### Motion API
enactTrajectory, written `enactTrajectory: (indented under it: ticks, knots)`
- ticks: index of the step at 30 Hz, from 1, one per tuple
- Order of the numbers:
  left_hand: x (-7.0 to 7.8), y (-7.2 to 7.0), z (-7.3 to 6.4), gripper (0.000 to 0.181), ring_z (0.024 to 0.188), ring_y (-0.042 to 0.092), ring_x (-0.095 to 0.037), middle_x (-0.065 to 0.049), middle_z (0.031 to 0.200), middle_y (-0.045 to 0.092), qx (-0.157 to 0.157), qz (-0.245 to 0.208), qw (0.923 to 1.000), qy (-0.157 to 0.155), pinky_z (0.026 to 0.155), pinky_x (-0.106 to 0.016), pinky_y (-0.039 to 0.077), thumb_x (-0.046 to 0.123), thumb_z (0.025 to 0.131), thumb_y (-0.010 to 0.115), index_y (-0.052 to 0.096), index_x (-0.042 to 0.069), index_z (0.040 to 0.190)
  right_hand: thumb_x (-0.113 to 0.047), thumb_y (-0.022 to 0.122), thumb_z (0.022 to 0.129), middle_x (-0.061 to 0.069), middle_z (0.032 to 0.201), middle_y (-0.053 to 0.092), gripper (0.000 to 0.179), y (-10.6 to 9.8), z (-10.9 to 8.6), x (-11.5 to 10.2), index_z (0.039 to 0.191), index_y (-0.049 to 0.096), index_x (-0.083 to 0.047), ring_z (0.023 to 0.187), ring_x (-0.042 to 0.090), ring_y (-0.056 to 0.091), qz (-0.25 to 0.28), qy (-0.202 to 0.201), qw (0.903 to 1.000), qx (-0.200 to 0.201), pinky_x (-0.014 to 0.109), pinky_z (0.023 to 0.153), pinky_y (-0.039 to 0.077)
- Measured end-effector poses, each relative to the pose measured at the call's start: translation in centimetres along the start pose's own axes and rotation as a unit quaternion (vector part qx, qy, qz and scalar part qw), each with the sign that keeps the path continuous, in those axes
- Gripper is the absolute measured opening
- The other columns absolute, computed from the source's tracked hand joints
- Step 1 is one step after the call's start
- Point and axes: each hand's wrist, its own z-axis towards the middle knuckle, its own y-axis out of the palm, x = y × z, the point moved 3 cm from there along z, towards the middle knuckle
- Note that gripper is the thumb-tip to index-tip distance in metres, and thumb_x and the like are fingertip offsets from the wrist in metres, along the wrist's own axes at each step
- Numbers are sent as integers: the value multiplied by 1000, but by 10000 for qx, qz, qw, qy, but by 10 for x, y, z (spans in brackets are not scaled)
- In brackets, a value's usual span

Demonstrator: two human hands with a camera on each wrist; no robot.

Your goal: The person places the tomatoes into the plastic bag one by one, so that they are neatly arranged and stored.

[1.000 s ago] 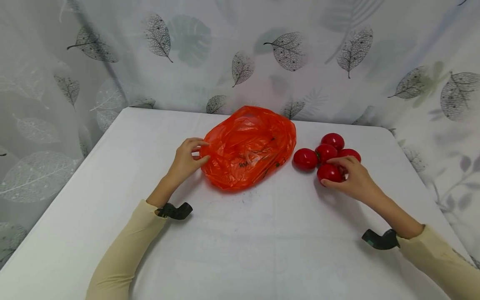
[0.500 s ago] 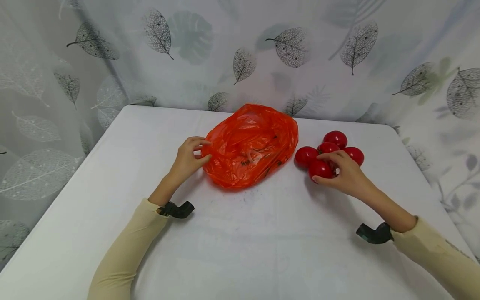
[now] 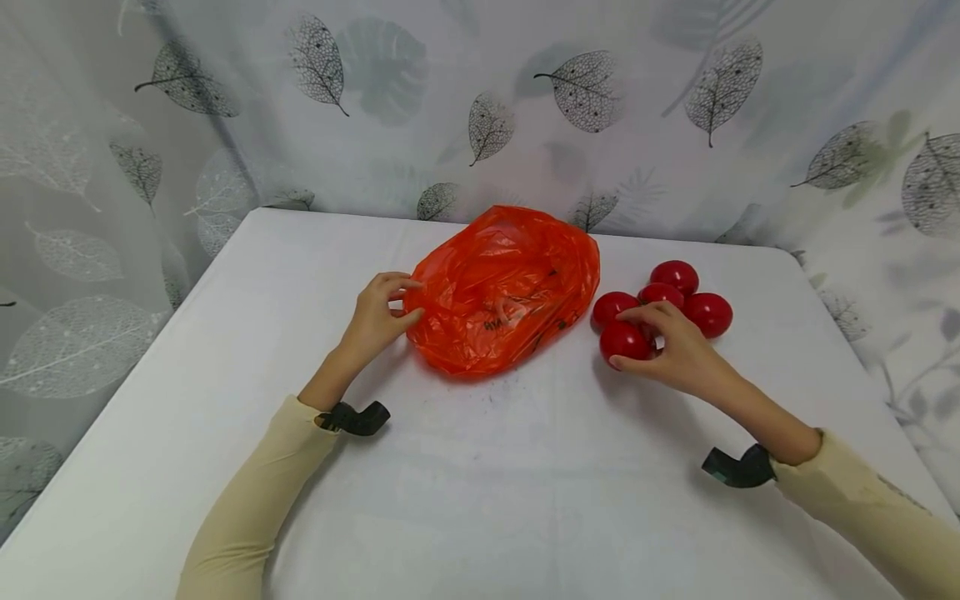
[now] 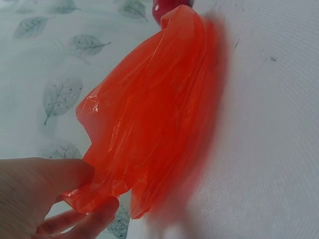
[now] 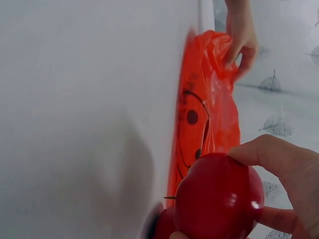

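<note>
An orange-red plastic bag (image 3: 510, 292) with black print lies on the white table, its mouth spread. My left hand (image 3: 373, 312) pinches the left edge of the bag between thumb and fingers; in the left wrist view the thin film bunches there. To the right of the bag, my right hand (image 3: 681, 350) grips a shiny red tomato (image 3: 624, 346) by its sides, in front of the other tomatoes. The right wrist view shows the held tomato (image 5: 219, 196) large, its green stem tip toward the table and its shadow cast beside it.
Several more red tomatoes sit together behind the right hand, among them one at the back (image 3: 675, 275) and one at the right (image 3: 708, 314). A leaf-patterned curtain (image 3: 480, 108) hangs behind the white table (image 3: 465, 492). Each wrist wears a black strap-on piece (image 3: 360, 418).
My right hand has lifted the front tomato away from the others and carried it left, toward the bag. The left hand stays at the bag's edge; the head view has shifted slightly.
</note>
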Motion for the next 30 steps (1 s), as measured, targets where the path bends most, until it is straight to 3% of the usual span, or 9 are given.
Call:
enactTrajectory:
  ticks: [12, 30]
  knots:
    - [-2, 3, 0, 34, 109, 54, -31, -16, 128, 47, -33, 51, 10000, -74, 82, -42, 54, 9, 83, 68, 62, 3, 115, -15, 83, 64, 18, 120, 50, 61, 2, 10, -20, 119, 56, -8, 112, 35, 45, -228, -598, 9979, -87, 54, 76, 53]
    - [-1, 3, 0, 32, 108, 54, -29, -15, 128, 48, -7, 101, 9999, -42, 82, -42, 55, 7, 82, 68, 63, 3, 114, -17, 82, 68, 14, 118, 50, 58, 23, 34, -45, 120, 57, -8, 111, 29, 49, 325, -1254, 9915, 77, 49, 80, 54]
